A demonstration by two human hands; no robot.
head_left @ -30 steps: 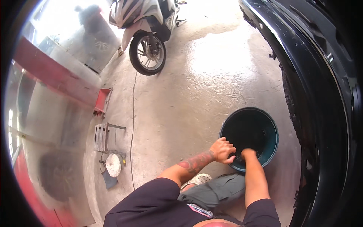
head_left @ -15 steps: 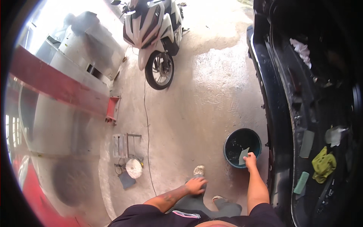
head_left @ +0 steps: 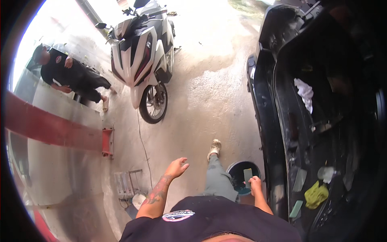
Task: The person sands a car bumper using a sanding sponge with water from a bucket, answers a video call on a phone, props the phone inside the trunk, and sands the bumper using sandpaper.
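My right hand pinches a grey-green sandpaper sheet by its edge. The sheet stands over the mouth of a dark round bucket on the floor, to the right of my leg. My left hand is in the air to the left of my leg, empty, its fingers loosely apart. A large black car bumper lies to my right. Resting on it are a yellow-green cloth, another grey sheet, a pale green block and a crumpled clear plastic piece.
A white and black scooter stands ahead on the concrete floor. A person in dark clothes is at the far left, behind a red beam. A low stool and a cord are at left. White crumpled paper lies on the bumper.
My left hand has left my thigh and swung forward. One foot has stepped ahead. The bucket and bumper sit nearer to me in view. The person at left has come into view.
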